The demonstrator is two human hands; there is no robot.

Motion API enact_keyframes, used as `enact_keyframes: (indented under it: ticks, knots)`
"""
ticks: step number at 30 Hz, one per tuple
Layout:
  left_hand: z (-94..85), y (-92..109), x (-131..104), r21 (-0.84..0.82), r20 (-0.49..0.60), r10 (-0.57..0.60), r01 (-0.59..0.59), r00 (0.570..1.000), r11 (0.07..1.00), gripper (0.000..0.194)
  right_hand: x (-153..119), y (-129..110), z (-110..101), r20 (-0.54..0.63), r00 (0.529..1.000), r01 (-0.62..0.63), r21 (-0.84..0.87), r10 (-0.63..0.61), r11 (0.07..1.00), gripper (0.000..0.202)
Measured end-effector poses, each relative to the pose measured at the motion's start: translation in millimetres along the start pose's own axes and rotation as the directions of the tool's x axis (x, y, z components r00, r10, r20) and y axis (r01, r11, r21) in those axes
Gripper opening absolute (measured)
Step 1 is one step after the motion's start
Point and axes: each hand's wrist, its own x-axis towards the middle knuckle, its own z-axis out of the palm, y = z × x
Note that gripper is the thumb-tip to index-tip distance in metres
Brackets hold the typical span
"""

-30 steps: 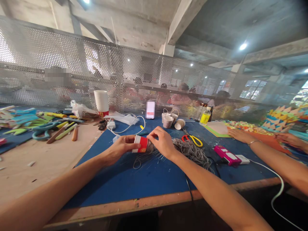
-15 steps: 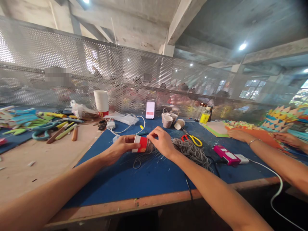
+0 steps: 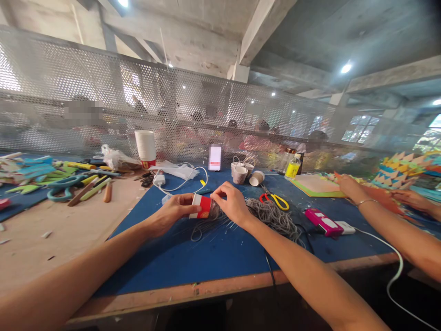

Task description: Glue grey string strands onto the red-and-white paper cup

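My left hand is closed around a red and white paper cup, tilted on its side over the blue mat. Grey yarn is wound around the cup's right-hand end. At that end the fingers of my right hand are pinched together on the yarn; the fingertips are partly hidden. A loose heap of grey yarn lies just beyond my right wrist, and strands trail on the mat below the cup. Scissors with red and yellow handles rest behind the heap.
Behind are small wrapped cups, a phone standing upright and a stack of paper cups. A pink power bank with a white cable lies right. Tools and blue-handled scissors lie left. A co-worker's hands handle paper at right.
My hands and the cup stay almost where they were. The co-worker's nearer hand has shifted right and lifted a piece of orange paper.
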Motion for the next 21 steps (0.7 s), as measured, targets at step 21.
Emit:
enact_keyframes:
  ticks: [21]
  knots:
    - [-2.0, -3.7, 2.1, -0.017, -0.001, 0.025, -0.025, 1.000, 1.000, 0.032, 1.2, 0.0, -1.5, 0.010, 1.000, -0.015, 0.118, 0.014, 0.993, 0.014]
